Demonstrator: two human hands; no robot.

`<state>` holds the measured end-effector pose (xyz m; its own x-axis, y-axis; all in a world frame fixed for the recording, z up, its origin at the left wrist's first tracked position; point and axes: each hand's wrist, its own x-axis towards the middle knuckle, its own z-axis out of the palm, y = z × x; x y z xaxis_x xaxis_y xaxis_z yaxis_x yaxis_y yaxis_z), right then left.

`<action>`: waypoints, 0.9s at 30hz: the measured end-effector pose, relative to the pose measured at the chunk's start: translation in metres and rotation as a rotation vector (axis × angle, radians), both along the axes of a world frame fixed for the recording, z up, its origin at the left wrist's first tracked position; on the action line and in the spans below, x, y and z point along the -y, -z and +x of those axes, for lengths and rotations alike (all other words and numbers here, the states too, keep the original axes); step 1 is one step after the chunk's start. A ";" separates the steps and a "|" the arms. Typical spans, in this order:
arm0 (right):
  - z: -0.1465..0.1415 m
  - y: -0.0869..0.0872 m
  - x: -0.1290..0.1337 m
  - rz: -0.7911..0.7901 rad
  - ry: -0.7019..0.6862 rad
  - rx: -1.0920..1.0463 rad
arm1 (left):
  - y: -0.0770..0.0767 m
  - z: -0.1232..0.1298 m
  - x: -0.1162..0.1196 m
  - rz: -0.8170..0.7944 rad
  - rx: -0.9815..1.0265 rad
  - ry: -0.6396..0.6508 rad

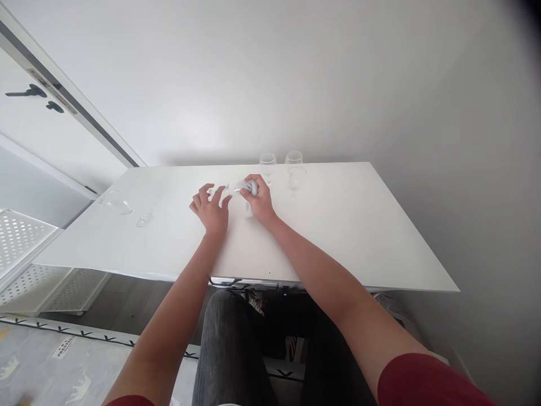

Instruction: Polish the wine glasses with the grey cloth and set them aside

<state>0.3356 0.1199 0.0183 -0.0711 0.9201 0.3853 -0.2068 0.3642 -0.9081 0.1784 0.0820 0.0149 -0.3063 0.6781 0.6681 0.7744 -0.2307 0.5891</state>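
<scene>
Head view shows both hands over the white worktop, close together around a clear glass that lies on its side between them, its foot end toward the left hand and its bowl toward the right. The right hand has its fingers closed on a pale, bunched cloth at the bowl, thumb on the near side. The left hand has its fingers spread and curved about the stem end; whether they press on the glass, I cannot tell. Beyond the right hand, near the wall, stand two more stemmed glasses, side by side: the left glass and the right glass. Well apart from the hands, toward the left end of the worktop, is other clear glassware, too faint to tell its exact shape. White perforated baskets sit lower down at the left, below the worktop, and a door handle shows at the upper left.
</scene>
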 end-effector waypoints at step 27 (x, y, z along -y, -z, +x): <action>0.001 -0.003 -0.004 -0.184 -0.241 -0.174 | 0.007 -0.004 -0.002 -0.201 0.159 0.410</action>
<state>0.3366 0.1235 0.0214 -0.2422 0.9400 0.2403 -0.4241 0.1202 -0.8976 0.1743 0.0838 0.0081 -0.0745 0.8751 0.4782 0.5403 -0.3676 0.7570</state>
